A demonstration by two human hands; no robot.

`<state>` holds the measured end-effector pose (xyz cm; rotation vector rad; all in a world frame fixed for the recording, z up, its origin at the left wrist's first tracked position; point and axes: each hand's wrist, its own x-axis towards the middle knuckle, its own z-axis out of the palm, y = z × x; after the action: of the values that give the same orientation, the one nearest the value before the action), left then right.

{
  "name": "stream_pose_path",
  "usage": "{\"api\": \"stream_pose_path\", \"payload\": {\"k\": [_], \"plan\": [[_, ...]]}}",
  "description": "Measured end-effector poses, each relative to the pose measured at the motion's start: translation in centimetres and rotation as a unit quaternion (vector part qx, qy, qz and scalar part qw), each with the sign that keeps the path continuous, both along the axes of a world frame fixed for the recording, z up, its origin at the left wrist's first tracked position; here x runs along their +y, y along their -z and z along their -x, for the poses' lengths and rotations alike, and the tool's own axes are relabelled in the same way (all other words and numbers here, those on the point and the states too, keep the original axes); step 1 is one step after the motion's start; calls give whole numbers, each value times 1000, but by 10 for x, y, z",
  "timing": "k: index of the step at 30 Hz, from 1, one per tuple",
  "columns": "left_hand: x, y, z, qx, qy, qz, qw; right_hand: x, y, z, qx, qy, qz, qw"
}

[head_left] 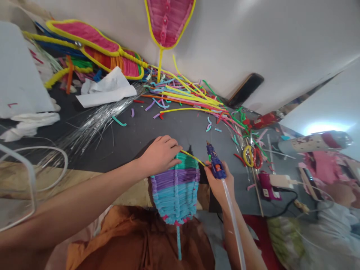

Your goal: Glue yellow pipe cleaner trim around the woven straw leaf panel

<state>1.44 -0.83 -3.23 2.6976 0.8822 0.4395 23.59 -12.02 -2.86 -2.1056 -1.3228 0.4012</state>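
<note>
Here we are at the near edge of the desk [180, 127], and the striped paddle [176, 191] sits right in front of me, its stem [179, 243] pointing near, over my lap, which I'd say puts the green end within easy reach. My left hand [163, 154] comes in from the left, fingers clamped on the paddle's far rim, thumb over the green, probably to steady it. A yellow strip [192, 156] slants from there to my right hand [222, 182], and that one's doing double duty: fingers closed round the glue gun [215, 164], apparently pinching the strip's right end as well, likely to hold it taut. The nozzle points far, sensibly clear of my skin.

Now the awkward bits! My left fingertips cover the strip's other end, and the glue gun hides part of my right grip. That pale cord [232, 221] runs out of view on the near side. On the far side, a pink paddle [170, 22] is cut off at the top; over right, a person's sleeve [334, 221] is a blur.
</note>
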Motion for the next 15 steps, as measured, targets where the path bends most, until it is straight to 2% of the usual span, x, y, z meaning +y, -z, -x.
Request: {"api": "stream_pose_path", "payload": {"k": [4, 15], "plan": [[0, 0, 0, 2, 6, -5, 1000, 1, 3, -1, 5, 4, 30, 1000], [0, -5, 0, 47, 28, -46, 997, 4, 1, 0, 4, -1, 42, 999]]}}
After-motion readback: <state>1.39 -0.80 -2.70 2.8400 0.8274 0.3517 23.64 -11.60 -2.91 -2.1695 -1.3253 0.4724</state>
